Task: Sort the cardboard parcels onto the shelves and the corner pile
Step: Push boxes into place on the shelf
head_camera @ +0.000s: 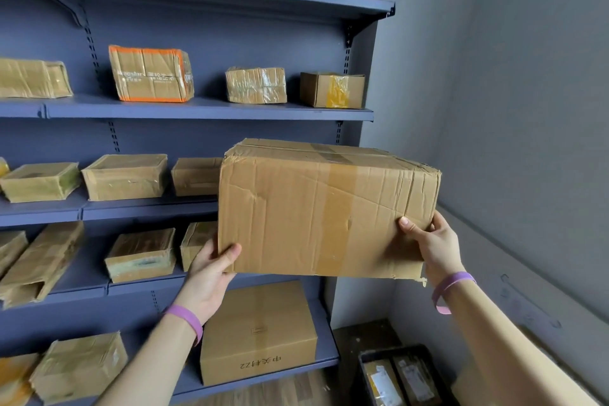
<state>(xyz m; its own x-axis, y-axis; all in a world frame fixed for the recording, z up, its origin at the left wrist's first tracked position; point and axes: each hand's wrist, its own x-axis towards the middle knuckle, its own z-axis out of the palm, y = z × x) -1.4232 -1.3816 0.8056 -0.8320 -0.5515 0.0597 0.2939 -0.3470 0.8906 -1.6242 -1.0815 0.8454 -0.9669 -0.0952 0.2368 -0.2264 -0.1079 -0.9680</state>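
Note:
A large, creased cardboard parcel (324,208) with brown tape down its middle is held up in the air in front of the blue shelving (211,110). My left hand (211,273) grips its lower left corner, thumb on the front face. My right hand (431,244) grips its lower right corner the same way. Both wrists wear purple bands. The parcel hangs level with the third shelf from the top, at the shelving's right end, and hides part of that shelf.
Small taped parcels line the shelves, among them an orange-edged one (151,73). A flat printed box (258,331) lies on the bottom shelf below the held parcel. A dark crate (400,376) with parcels stands on the floor in the corner by the grey wall.

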